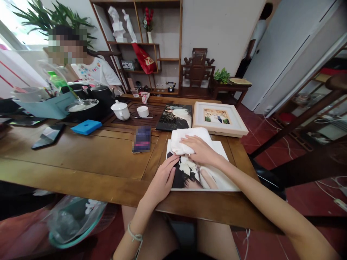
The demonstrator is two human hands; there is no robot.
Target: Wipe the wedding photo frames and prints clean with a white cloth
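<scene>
A large photo print (pixel 217 180) lies flat at the near edge of the wooden table (pixel 89 155). My right hand (pixel 200 151) presses a folded white cloth (pixel 187 139) onto the print's upper part, fingers closed over the cloth. My left hand (pixel 162 178) rests flat on the print's left edge with its fingers stretched out, holding nothing.
A white-framed picture (pixel 221 118) and a dark photo print (pixel 175 117) lie behind. A white teapot (pixel 121 110), cup (pixel 142 111), blue block (pixel 86 126), phone (pixel 48 135) and pot (pixel 81 107) stand further left. Another person (pixel 89 68) sits at the far left. A bin (pixel 73 224) stands below the table.
</scene>
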